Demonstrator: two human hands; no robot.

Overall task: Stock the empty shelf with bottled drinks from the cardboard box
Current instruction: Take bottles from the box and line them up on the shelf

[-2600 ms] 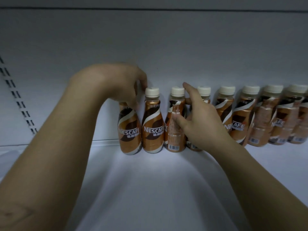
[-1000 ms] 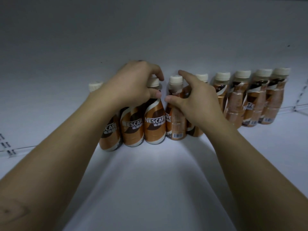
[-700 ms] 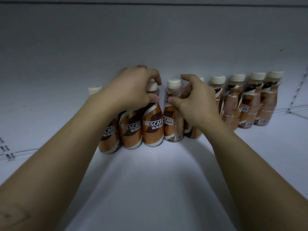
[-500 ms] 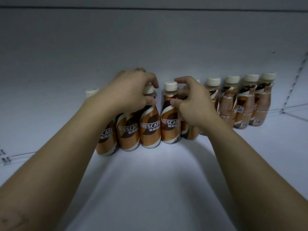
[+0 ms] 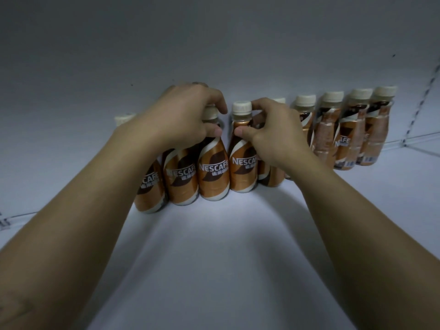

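Where the labels face forward, the word NESCAFE is read in white on the orange-brown wrap of four bottles at the left of the row, with small Chinese characters beneath that cannot be made out. A row of bottled drinks [image 5: 262, 148] is lined up along the back wall [image 5: 214, 44] of the white shelf [image 5: 214, 258], caps cream-coloured, bodies touching or nearly so. The left hand [image 5: 183, 115] is closed around the neck of one bottle [image 5: 213, 172]; the right hand [image 5: 273, 134] is pinched on the neck of the neighbouring bottle [image 5: 241, 167]. Barcodes are seen low on the rightmost bottles [image 5: 352, 136]. Open shelf floor is left in front of the row, and bare wall to its left. A slotted upright [image 5: 426, 96] is seen at the right edge.
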